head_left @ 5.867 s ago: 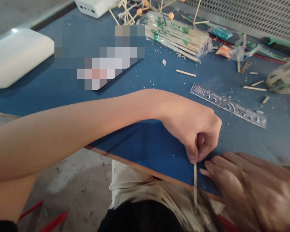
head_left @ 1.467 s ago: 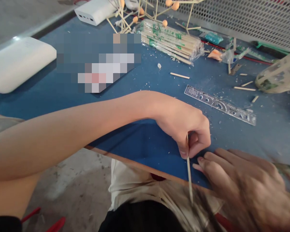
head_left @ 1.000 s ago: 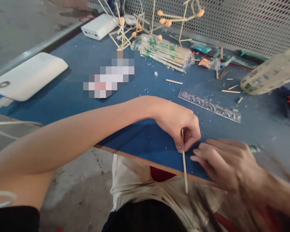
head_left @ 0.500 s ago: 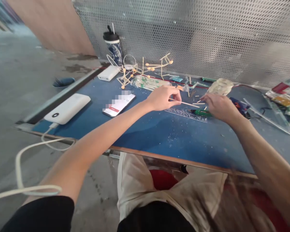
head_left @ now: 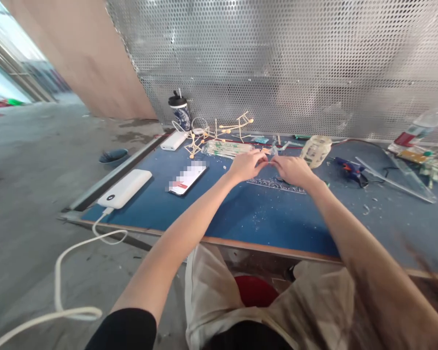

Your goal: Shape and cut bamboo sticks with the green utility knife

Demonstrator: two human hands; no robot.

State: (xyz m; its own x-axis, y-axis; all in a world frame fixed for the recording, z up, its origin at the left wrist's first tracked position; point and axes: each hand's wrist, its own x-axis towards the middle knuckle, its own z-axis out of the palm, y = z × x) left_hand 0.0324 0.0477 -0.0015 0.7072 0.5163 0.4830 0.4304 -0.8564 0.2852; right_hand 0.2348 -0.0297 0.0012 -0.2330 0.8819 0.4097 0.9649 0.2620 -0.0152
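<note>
1. The left hand [head_left: 245,165] had its thumb and fingers pinched together, apparently on a thin stick [head_left: 269,162].
2. The right hand [head_left: 294,170] met it with bunched fingertips, seemingly on the same piece; its grip strength could not be told.
3. The stick lay between the two sets of fingertips, mostly hidden. It looked light, stiff and dry rather than slippery, likely to snap if bent; a light pinch close to each end would suit it.
4. Just below the hands, towards the wearer, lay a clear ruler [head_left: 275,185].
5. Just beyond the left hand was a packet of sticks [head_left: 228,148]; beyond the right, a translucent container [head_left: 317,150].
6. Farther past the left hand stood a spindly stick frame [head_left: 215,133], probably fragile at its joints.
</note>
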